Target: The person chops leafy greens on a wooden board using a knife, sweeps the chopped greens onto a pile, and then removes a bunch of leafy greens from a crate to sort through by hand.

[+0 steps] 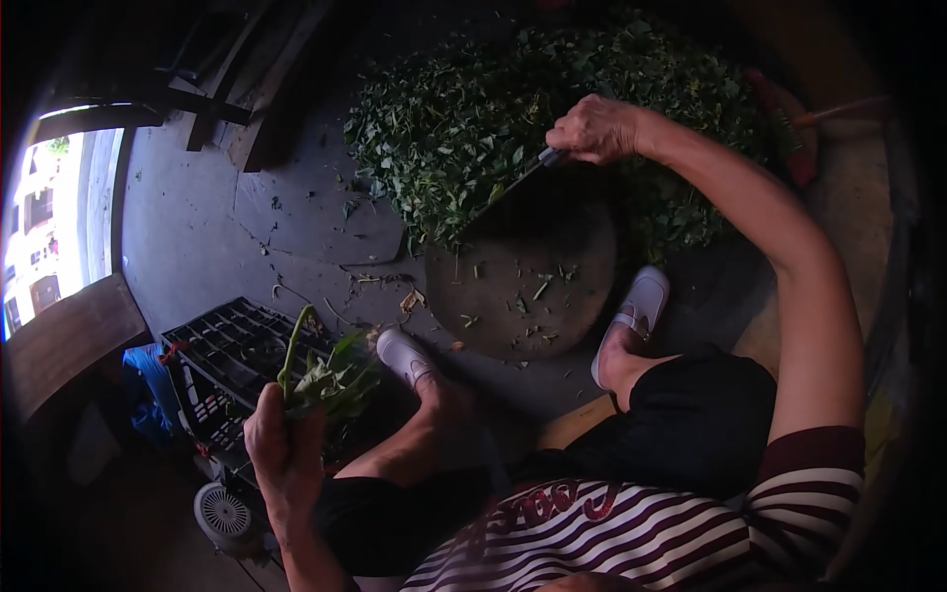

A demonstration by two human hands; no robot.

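My right hand [595, 129] grips the handle of a large dark cleaver [523, 187], whose blade rests on the far edge of a round wooden chopping block [523, 281]. Behind the block lies a big heap of chopped green leaves [513, 109]. My left hand [281, 444] is low at the left, closed around a bunch of leafy green stalks [330, 375] held over a black plastic crate [232, 360]. Small leaf scraps dot the block's top.
My feet in white shoes [636, 311] flank the block on the grey concrete floor [197, 237]. A small white fan [225, 513] lies below the crate. Wooden planks [247, 89] lean at the back, and a red-handled tool [789, 128] lies at the right.
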